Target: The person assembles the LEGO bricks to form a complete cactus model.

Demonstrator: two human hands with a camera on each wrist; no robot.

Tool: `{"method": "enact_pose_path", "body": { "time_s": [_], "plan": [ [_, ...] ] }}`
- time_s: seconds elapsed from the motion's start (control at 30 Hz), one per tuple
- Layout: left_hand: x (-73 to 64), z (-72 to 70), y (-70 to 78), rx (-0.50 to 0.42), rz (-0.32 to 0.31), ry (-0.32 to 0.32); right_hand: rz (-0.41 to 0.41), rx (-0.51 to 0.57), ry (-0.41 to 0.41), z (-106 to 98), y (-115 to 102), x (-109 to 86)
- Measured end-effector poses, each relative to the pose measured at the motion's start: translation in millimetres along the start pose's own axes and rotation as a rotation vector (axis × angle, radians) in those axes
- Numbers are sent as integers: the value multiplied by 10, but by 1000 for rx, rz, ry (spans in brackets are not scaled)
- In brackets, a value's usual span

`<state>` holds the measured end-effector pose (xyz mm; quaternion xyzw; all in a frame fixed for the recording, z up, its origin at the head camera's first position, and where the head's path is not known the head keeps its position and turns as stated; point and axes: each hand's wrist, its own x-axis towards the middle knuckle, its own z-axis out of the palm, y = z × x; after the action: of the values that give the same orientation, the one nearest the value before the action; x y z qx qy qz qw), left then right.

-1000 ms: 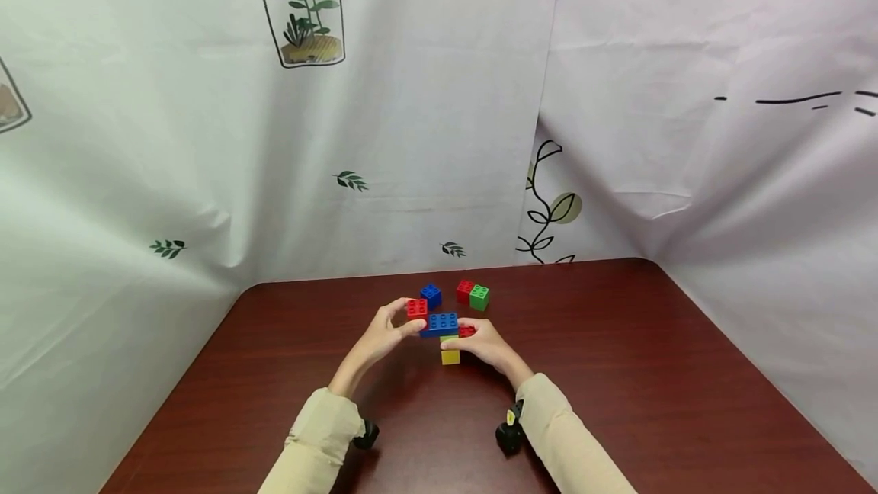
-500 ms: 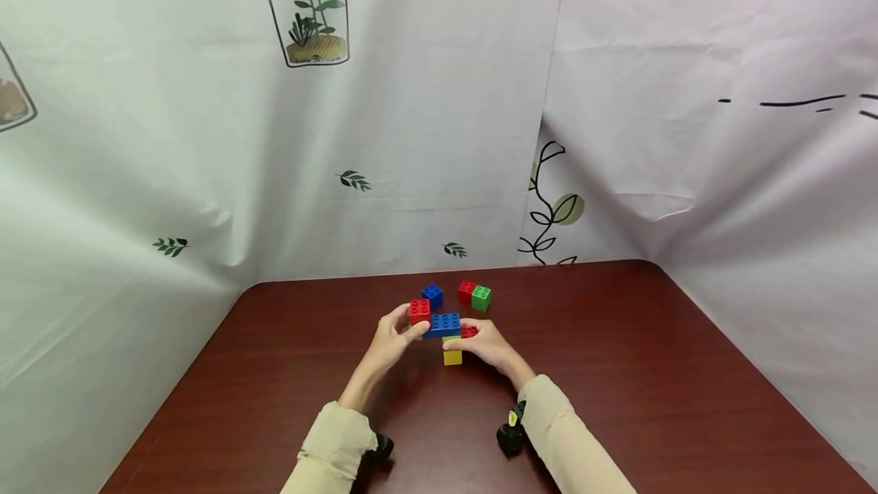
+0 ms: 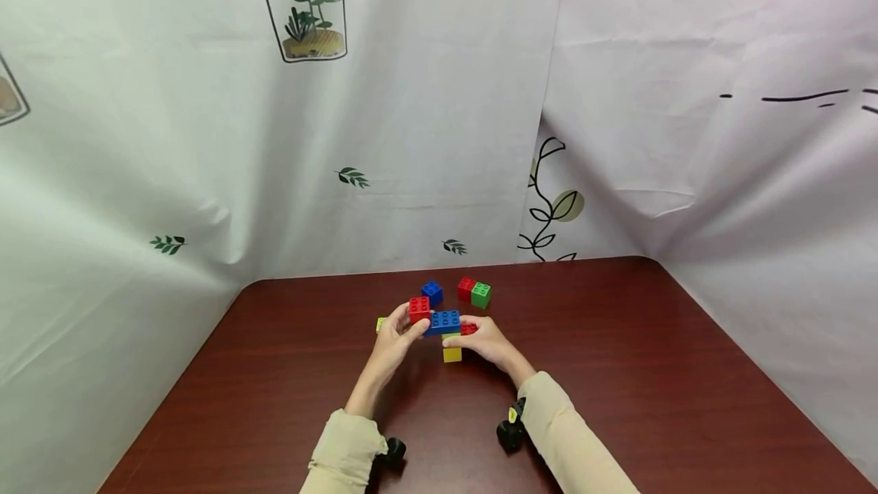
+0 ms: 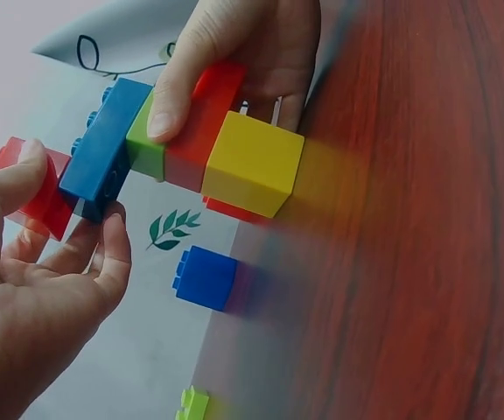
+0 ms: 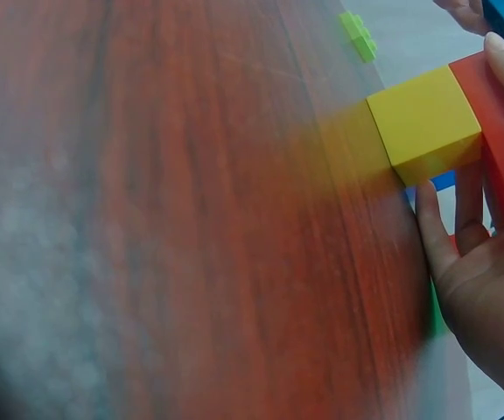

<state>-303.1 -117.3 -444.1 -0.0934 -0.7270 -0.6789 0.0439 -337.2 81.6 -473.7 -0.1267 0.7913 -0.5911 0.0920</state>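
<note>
Far left: loose lime-green brick (image 3: pixel 380 323), just beyond the left grip, partly hidden by it. Left hand (image 3: pixel 392 343): thumb and fingers clamped on a red four-stud brick (image 3: pixel 419 307), which sits against the studded side of the long blue brick (image 3: pixel 447 321) at its left end; cannot tell if fully seated. Loose blue four-stud brick (image 3: pixel 431 292) on the wood-grain table (image 3: pixel 583 380), beyond this grip. Between the grips: long blue brick, then, under it, lime-green brick (image 4: pixel 147 144), long red brick (image 4: pixel 186 164) and, lowest, yellow brick (image 4: pixel 250 166). Right hand (image 3: pixel 485 341): clamped on the long red brick, thumb tip near the lime-green seam. Beyond the right grip: loose red brick (image 3: pixel 466 288) touching green brick (image 3: pixel 481 295).
</note>
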Motion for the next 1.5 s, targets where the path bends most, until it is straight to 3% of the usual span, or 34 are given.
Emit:
{"method": "enact_pose_path", "body": {
  "time_s": [0.77, 1.03, 1.2, 1.37, 1.5],
  "plan": [
    [-30, 141, -192, -138, -3, -25, -4, -6, 22, 4, 28, 23],
    [-35, 144, -209, -169, -11, -6, -3, 13, 31, 53, -12, -17],
    [-58, 95, -194, -172, -14, 5, -14, 31, 25, 106, -165, -102],
    [-79, 37, -199, -248, -14, 44, -30, 26, 4, 177, -416, -259],
    [-102, -20, -190, -269, -31, 60, -37, 20, 6, 246, -450, -267]
  ]
}}
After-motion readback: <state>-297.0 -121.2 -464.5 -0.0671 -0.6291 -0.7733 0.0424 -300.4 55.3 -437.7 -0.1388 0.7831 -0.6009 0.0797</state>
